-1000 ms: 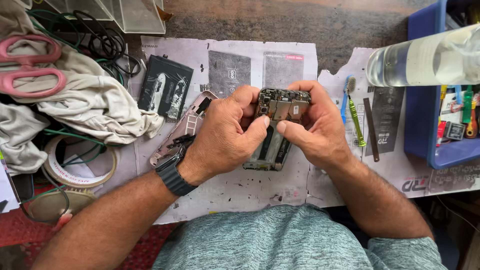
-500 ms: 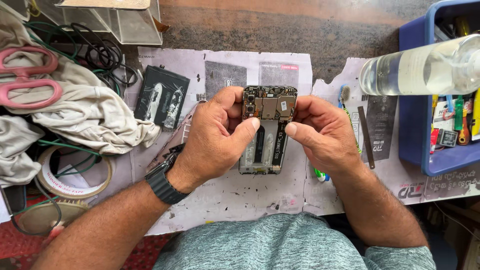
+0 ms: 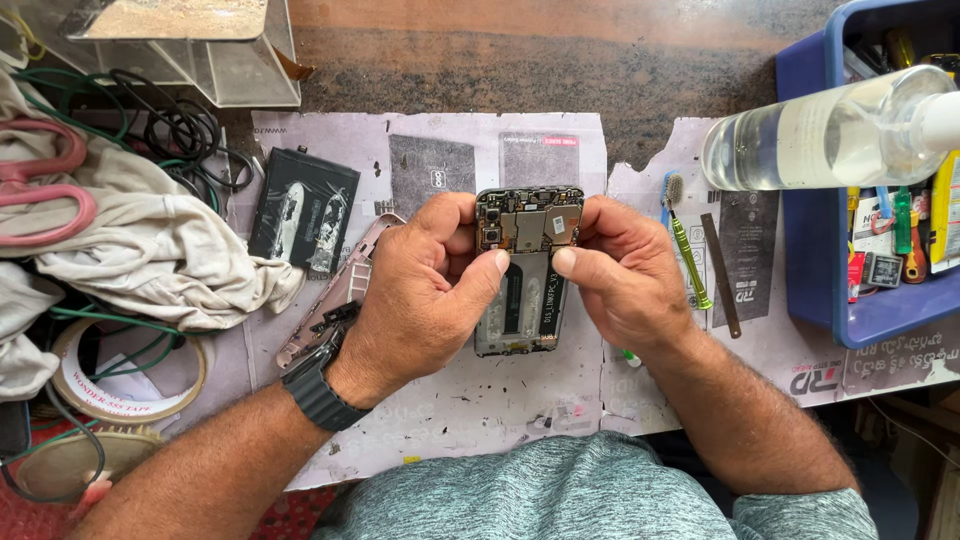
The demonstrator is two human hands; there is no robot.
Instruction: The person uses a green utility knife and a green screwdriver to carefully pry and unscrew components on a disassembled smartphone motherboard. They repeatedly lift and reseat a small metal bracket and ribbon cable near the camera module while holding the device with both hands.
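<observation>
Grey, rigid opened phone chassis with exposed circuit board [image 3: 528, 270] looks light and fragile. Left hand [image 3: 420, 295] and right hand [image 3: 625, 285] close their fingers on its side edges, thumbs resting on the inner face; edges appear the safest hold.

A white label [image 3: 815, 130] wraps the clear bottle [image 3: 800, 140] lying over the blue bin [image 3: 800, 250].

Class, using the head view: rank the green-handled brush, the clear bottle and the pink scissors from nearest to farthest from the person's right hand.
1. Green-handled brush: just beside the right hand, on its outer side.
2. Clear bottle: farther off, up by the blue bin.
3. Pink scissors: farthest, at the opposite edge on the cloth.
</observation>
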